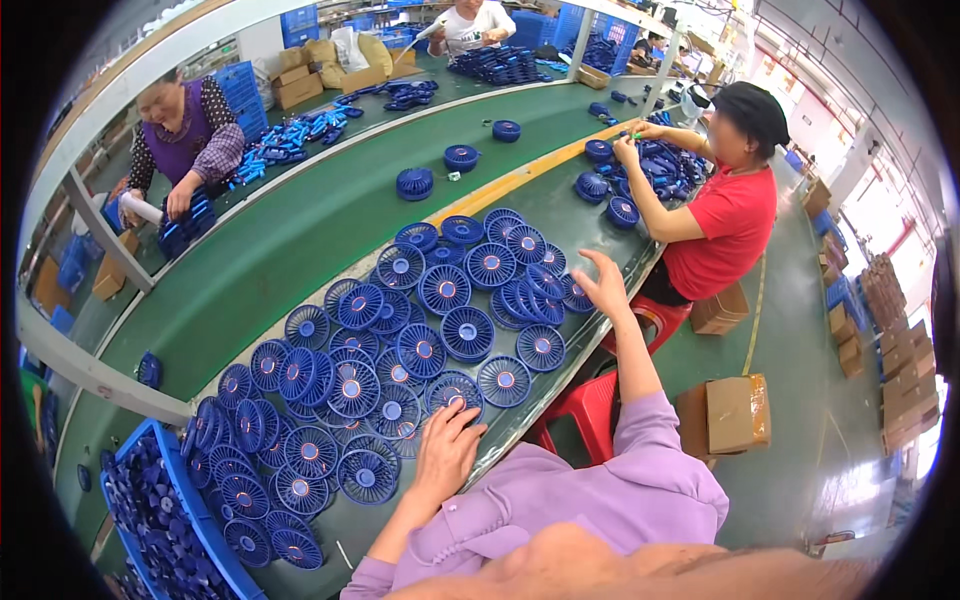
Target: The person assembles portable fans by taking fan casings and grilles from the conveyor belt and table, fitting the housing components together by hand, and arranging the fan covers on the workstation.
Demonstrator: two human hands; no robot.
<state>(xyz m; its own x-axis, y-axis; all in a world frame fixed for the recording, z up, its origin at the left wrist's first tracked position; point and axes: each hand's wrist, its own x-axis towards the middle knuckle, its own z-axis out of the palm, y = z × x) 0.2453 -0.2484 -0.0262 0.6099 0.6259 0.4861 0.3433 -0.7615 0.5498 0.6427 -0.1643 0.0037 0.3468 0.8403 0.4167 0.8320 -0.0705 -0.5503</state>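
A wide heap of round blue fan grilles (pixel 444 289), each with spokes and a round hub, covers the bench in front of me. My left hand (pixel 447 455) rests at the near edge of the heap, its fingers stretched over the rim of one fan grille (pixel 454 393); it does not grip it. Farther right, my right hand (pixel 604 287) is raised beside the heap with thumb and fingers apart and nothing in it. The closest pieces to it are a fan grille (pixel 577 294) and a tilted stack of grilles (pixel 520 301).
A blue crate (pixel 185 490) full of small dark blue parts stands at the left. Beyond the heap runs a green conveyor belt (pixel 310 230) carrying several round blue parts (pixel 414 183). A co-worker in red (pixel 720 215) sits to the right, near a red stool (pixel 590 410) and a cardboard box (pixel 735 415).
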